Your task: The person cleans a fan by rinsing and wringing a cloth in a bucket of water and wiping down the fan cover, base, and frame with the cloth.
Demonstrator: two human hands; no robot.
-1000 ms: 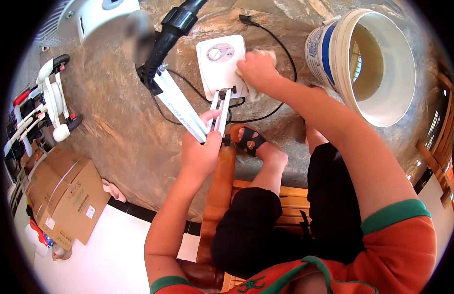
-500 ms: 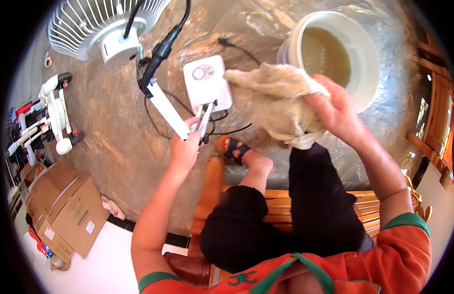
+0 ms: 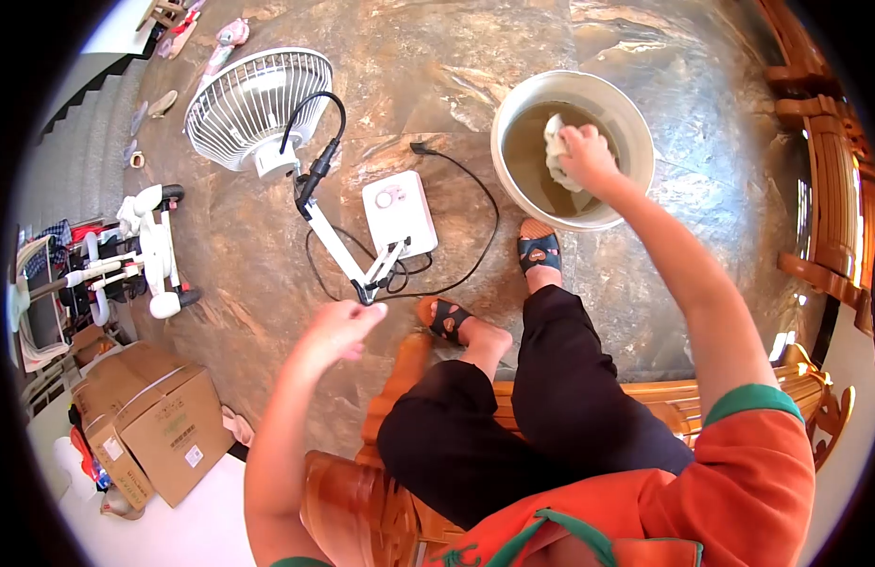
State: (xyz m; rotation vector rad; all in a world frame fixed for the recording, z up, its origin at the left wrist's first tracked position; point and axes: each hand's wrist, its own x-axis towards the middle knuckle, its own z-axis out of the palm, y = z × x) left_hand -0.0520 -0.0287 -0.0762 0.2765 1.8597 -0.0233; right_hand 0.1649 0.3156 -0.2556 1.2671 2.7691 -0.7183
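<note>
My right hand (image 3: 591,161) grips a bunched, pale cloth (image 3: 555,156) inside a white bucket (image 3: 636,189). Murky brown water (image 3: 529,142) fills part of the bucket, and the cloth is over or at its surface. My left hand (image 3: 340,331) holds nothing; its fingers are loosely bent, with the thumb apart. Just beyond it stands the elbow of a white jointed arm (image 3: 334,248). That arm links a white base with a dial (image 3: 400,215) to a round, wire-caged lamp-like head (image 3: 258,106).
A black cable with a plug (image 3: 423,148) curves over the stone-patterned floor. At left are a white wheeled frame (image 3: 157,250) and a cardboard box (image 3: 159,420). Wooden furniture (image 3: 839,189) lines the right side. My sandalled feet rest near the bucket and base.
My right hand has carried the cloth from beside the bucket into it. My left hand has let go of the jointed arm and drawn back. The view takes in more floor.
</note>
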